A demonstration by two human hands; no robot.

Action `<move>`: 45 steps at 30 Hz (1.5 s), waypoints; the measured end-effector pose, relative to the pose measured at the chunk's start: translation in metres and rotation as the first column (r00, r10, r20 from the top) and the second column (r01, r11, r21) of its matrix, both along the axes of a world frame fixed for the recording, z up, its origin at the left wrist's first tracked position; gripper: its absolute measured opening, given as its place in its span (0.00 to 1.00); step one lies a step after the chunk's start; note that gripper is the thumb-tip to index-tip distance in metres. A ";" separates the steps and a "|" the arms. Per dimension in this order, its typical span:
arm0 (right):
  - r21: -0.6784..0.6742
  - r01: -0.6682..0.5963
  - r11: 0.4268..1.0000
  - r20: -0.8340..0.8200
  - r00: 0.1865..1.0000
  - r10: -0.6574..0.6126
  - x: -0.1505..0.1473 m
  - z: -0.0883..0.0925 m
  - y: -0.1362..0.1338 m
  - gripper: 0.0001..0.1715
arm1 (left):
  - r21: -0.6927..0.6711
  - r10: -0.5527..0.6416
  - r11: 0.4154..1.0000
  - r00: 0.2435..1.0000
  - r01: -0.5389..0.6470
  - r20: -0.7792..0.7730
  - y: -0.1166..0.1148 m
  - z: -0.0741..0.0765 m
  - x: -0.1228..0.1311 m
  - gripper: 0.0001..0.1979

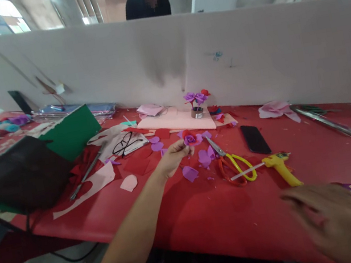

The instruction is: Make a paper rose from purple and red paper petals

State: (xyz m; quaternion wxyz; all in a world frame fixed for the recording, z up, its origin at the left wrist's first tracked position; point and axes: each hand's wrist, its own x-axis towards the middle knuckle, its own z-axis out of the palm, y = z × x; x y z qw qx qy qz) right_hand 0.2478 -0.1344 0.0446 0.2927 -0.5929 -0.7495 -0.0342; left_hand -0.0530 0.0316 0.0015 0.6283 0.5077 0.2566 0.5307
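Observation:
Between the fingertips of my left hand [176, 154] is a purple and red craft flower [190, 139], held above the red table. Loose purple petals [205, 158] lie around and below it. My right hand [336, 216] is at the lower right, smeared by motion, so its fingers are unclear. Closest to that hand is a yellow glue gun [278, 163] with a clear glue stick in its back end. Scissors [231, 159] with one yellow and one red handle lie between my two hands, blades pointing up and left.
A black phone [255, 139] lies right of the scissors. Behind stands a small pot of purple flowers [197, 112] on pink sheets [160, 123]. Eyeglasses [126, 143], paper scraps and a dark bag [17, 177] are on the left. A person [146, 5] is beyond the white partition [99, 63].

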 end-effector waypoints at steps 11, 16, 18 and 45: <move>-0.001 -0.486 0.874 -0.823 0.497 0.276 -0.117 -0.019 0.137 0.11 | -0.082 -0.140 0.986 0.987 0.147 0.082 -0.008 -0.009 0.015 0.15; 0.050 -0.545 0.837 -0.928 0.284 0.241 -0.113 -0.032 0.131 0.13 | -0.119 -0.206 0.971 0.978 0.207 0.025 -0.015 -0.015 0.026 0.14; 0.040 -0.602 0.798 -0.949 0.228 0.220 -0.109 -0.033 0.131 0.15 | -0.125 -0.229 0.966 0.973 0.225 -0.018 -0.018 -0.016 0.027 0.14; 0.051 -0.713 0.699 -0.936 0.210 0.283 -0.105 -0.030 0.131 0.06 | -0.286 -0.510 0.826 0.860 0.486 -0.009 -0.025 -0.012 0.016 0.17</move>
